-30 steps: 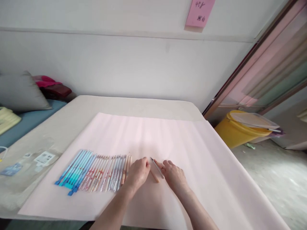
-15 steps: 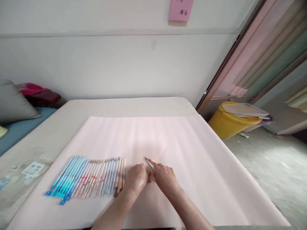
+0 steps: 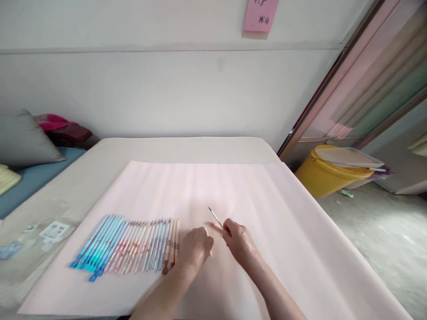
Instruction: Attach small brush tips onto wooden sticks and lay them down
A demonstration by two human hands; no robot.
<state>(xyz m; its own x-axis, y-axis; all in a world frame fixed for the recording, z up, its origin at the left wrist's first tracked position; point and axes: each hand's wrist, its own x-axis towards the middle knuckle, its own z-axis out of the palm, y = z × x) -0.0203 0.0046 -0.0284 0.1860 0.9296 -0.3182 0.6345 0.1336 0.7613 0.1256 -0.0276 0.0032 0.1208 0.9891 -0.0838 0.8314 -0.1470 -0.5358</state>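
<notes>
A yellow tub (image 3: pixel 322 178) covered by a clear lid (image 3: pixel 348 156) is seen on the floor at right, a pink note (image 3: pixel 260 18) is stuck high on the wall, a grey pillow (image 3: pixel 25 140) lies at left, and printed packets (image 3: pixel 53 230) are noted on the table (image 3: pixel 187 146).

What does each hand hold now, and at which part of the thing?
The right hand pinches a thin refill at its near end, tip pointing away. The left hand is closed beside an orange pen barrel; whether it grips it cannot be told.
</notes>
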